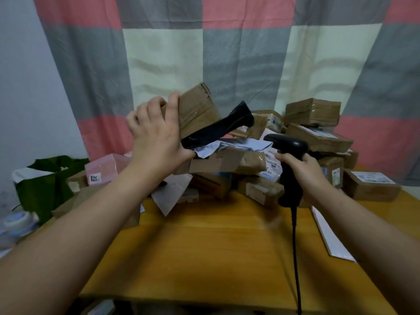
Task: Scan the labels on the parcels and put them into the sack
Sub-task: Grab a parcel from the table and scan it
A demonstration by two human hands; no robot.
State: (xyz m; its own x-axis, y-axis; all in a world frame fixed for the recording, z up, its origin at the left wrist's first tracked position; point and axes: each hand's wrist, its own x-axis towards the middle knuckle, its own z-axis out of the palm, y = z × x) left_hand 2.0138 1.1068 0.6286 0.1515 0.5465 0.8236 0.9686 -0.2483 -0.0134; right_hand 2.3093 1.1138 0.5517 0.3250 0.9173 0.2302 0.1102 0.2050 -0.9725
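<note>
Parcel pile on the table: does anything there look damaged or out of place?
Yes. The cardboard box gripped by the left hand has a ragged, torn-looking top edge. The pile behind it is a loose jumble, boxes tilted every way, and a white mailer lies apart near the right edge of the table.

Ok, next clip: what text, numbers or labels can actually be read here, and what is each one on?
"62" plus a third character that is unclear: white label on the pink parcel.
Shipping label on the far-right box: too blurred to read.
Other labels in the pile: too small or blurred.
Cardboard box in the left hand, scanner in the right hand: no text visible.
</note>
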